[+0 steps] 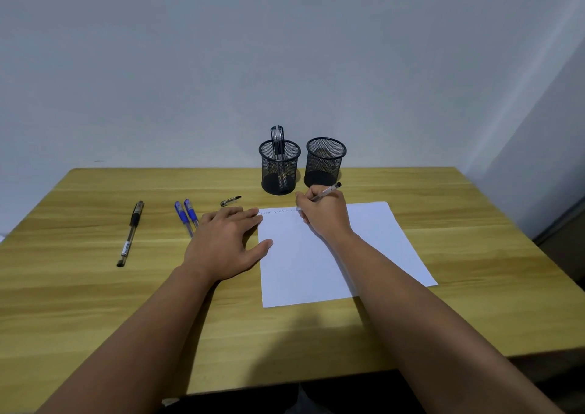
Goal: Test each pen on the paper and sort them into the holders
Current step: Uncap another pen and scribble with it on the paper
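The paper (332,255) lies on the desk (95,303) in front of the person, its long axis running away from them and leaning a little to the left. The left hand (224,242) rests flat at the sheet's left edge, fingers straight and spread, thumb and fingertips on the paper to steady it. The right hand (323,214) is curled round a clear pen (326,191) in a writing grip near the top of the sheet. The pen's tip is hidden under the fingers, and its dark rear end points up and to the right, toward the right holder (325,162). Beside the hand, along the top edge, runs a short line of faint scribble (277,212), too small to read.

To the left, just past the left hand, two blue pens (186,215) lie side by side, their long axes running near to far. Well to their left a black pen (131,233) lies alone, on much the same line. A loose cap (230,201) sits beyond the left hand, pointing right.

At the far edge, the left holder (279,168) has what looks like one or two pens standing upright in it. The right holder looks empty.

My judgement: the task is partly done, with one pen under test and three left to test and sort.
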Demonstrator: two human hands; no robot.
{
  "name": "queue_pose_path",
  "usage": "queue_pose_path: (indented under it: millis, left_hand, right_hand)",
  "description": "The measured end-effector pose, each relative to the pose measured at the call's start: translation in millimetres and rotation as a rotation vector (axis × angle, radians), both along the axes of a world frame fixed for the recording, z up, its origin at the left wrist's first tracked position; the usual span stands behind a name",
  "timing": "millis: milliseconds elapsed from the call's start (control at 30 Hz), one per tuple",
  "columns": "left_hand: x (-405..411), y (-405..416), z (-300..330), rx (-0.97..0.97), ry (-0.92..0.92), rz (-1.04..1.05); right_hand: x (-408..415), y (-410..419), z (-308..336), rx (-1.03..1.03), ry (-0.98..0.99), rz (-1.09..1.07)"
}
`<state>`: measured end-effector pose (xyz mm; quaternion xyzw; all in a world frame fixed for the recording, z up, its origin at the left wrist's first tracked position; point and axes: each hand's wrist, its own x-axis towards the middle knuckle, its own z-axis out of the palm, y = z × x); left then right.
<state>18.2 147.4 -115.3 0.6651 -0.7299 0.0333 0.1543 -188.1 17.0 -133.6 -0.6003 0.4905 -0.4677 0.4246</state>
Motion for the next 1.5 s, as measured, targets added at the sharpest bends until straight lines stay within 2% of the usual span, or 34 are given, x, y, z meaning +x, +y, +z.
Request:
queue_pose_path:
  millis: [800,1167,1500]
  left_hand:
    - [0.1,-0.4,-0.2,-0.007,-0.008,-0.001]
    - [-0.2,-0.2,-0.2,-0.009,-0.002,-0.001]
    - [-0.7,1.2,2.0,-0.004,-0.014,-0.007]
  right_hand:
    - [0.9,-3.7,-2.8,-0.034,0.088,-0.074]
    - [-0.6,-1.4,0.1,-0.111,0.157,-0.087]
    - [-2.8,4.0,5.6,-0.089,0.155,-0.083]
